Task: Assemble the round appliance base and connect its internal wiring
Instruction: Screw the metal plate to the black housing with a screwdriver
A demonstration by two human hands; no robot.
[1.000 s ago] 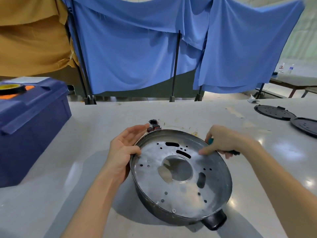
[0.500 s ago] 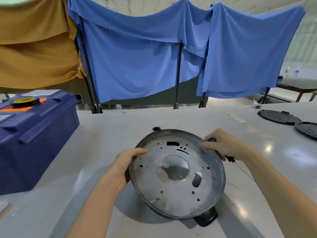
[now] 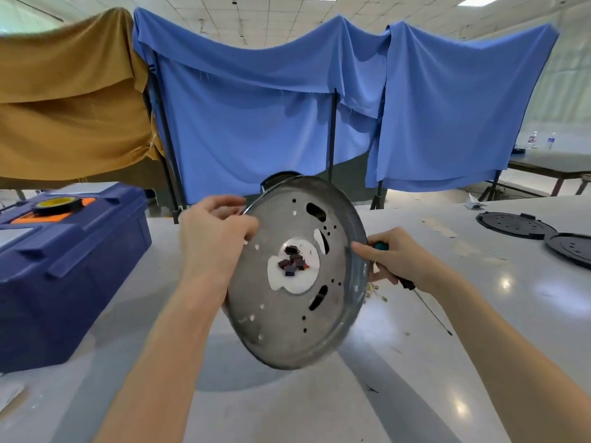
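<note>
**Base tipped up between both hands**

Head view: your left hand [image 3: 214, 238] has its fingers curled over the upper-left rim of the round base [image 3: 287, 314], gripping it. Your right hand [image 3: 393, 260] is wrapped round the handle of the screwdriver [image 3: 412, 286], and one fingertip of that hand presses the rim on the opposite side. The base is held between your two grips, tilted steeply with its perforated face towards you. Its low edge is close to the table [image 3: 415, 394], but I cannot tell whether it touches. Through the centre hole, midway between your grips, a cluster of small dark connectors [image 3: 291, 262] shows on the table behind the base. The screwdriver's shaft points down and away from your right hand, clear of the metal. Out past your left hand sits the blue toolbox [image 3: 70, 266], and well beyond your right hand lie the black covers [image 3: 515, 225].

You look to be turning the base over to reach its wiring side, so the assembly is at an early stage. The next move calls for a steady swing with both rims held, keeping the screwdriver tip off the plate and setting the base down clear of the connectors.

Half a second ago the base lay nearly flat on the table with your left hand at its near-left rim. Now it stands tipped up, and that hand has moved to the upper rim.
</note>
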